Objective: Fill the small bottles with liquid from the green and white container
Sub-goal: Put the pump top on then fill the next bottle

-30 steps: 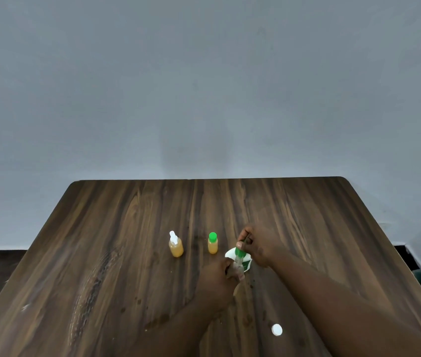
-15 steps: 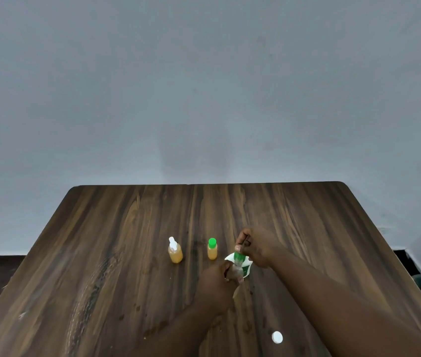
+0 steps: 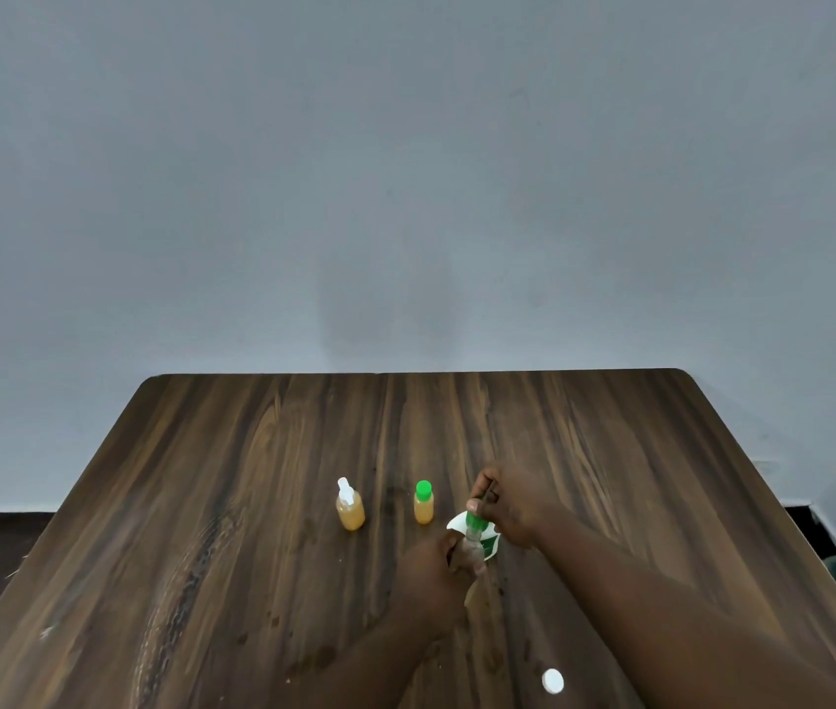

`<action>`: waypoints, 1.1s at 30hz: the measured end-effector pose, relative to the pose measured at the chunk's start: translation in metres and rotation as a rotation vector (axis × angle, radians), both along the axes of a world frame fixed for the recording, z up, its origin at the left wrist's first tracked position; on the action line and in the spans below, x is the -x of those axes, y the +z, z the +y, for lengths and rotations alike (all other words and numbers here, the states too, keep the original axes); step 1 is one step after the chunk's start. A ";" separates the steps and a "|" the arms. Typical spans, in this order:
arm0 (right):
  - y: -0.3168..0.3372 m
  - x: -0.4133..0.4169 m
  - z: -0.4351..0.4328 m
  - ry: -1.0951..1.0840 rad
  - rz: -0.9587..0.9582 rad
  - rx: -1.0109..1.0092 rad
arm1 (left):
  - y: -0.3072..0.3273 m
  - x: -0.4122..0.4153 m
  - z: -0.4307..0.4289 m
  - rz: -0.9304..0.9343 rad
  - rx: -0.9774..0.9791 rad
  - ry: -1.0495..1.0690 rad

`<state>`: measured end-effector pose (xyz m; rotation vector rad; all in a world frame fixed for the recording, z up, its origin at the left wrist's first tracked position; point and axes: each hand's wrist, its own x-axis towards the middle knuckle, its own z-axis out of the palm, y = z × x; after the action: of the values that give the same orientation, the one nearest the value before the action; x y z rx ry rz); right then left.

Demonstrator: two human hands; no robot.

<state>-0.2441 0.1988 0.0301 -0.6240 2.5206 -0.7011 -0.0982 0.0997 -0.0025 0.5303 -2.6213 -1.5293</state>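
Head view: clear bottle (image 3: 472,547) is gripped by left hand (image 3: 434,580); green cap (image 3: 476,523) on it is pinched by right hand (image 3: 513,506). Container (image 3: 490,540) is touching behind bottle; two filled bottles (image 3: 350,510) (image 3: 423,503) stand left of it, white cap (image 3: 552,680) nearer.

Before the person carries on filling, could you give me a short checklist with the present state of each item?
1. Left hand steadies the small clear bottle: ok, fingers are wrapped around it.
2. Right hand is at the green part on top of that bottle: ok, though what its fingertips pinch is too small to tell.
3. Liquid level in the held bottle: cannot tell, the hands hide it.
4. Spray-top bottle and green-capped bottle upright and filled: ok, both stand apart holding amber liquid.
5. Loose white cap out of the way: ok, it lies near the table edge.
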 end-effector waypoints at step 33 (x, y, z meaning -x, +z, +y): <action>0.010 -0.006 -0.003 -0.015 -0.002 -0.040 | -0.001 0.003 0.000 -0.012 0.082 -0.008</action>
<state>-0.2384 0.1956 0.0400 -0.5909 2.5339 -0.6542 -0.1012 0.1000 -0.0038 0.5251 -2.6845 -1.4177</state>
